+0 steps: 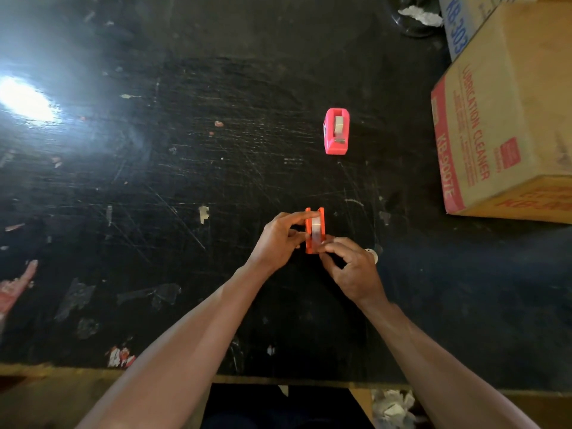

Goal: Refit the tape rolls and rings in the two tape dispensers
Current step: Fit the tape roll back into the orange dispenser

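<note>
Two bare forearms reach forward over a scratched black worktop (185, 181), converging on a small orange plastic tape dispenser (314, 230) that stands near the worktop's middle, a roll of clear tape (316, 229) seated between its side walls. The left hand (278, 239) is curled against the dispenser's left wall, its fingers (297, 216) stretched across the top of the roll and the thumb pressed to the side, so it grips the dispenser. The right hand (353, 267) comes in from the near right with the wrist bent inward, thumb and forefinger pinched together at the dispenser's near end; what they pinch is too small to tell. Just beside the right hand's knuckles a small white ring (372, 253) lies on the worktop, half hidden. Farther back and slightly to the right, well apart from the hands, a pink plastic tape dispenser (336, 131) stands on its own with a roll of tape (339, 122) in its slot. A brown cardboard carton printed with red lettering (501, 134) sits at the worktop's right edge.
</note>
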{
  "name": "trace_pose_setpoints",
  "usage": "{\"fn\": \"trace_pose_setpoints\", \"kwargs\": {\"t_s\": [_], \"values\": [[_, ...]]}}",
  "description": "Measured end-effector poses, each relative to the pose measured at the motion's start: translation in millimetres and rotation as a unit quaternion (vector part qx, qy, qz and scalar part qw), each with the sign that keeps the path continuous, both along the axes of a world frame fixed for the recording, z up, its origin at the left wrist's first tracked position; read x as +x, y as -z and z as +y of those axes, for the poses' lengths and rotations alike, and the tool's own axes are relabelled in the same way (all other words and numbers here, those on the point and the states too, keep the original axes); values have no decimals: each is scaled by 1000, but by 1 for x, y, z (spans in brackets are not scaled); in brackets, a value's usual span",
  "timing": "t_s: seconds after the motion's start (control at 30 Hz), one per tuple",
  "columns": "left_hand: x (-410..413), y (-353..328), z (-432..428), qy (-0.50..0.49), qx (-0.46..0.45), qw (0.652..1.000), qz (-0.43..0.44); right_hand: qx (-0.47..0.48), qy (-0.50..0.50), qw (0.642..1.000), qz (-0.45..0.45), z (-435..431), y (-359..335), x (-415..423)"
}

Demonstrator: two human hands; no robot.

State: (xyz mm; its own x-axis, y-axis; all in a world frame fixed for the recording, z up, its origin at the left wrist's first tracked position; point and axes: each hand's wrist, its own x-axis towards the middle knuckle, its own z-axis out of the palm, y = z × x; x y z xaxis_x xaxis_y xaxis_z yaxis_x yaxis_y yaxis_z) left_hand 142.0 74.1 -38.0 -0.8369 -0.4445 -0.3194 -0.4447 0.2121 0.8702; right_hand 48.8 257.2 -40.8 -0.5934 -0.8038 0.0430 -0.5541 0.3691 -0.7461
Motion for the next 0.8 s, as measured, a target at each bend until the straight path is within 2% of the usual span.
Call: {"fn": "trace_pose_setpoints", "kwargs": {"t_s": [0.4,0.57,0.8], "values": [[0,0,0,-4,3,1000,-2,19,-71,997,19,3,-5,-5],[-2,-1,0,-5,12,1000,-7,21,-79,996,45,5,-8,-4],[-5,-3,-8,12,44,999,-19,11,-55,998,32,4,-8,0]]}}
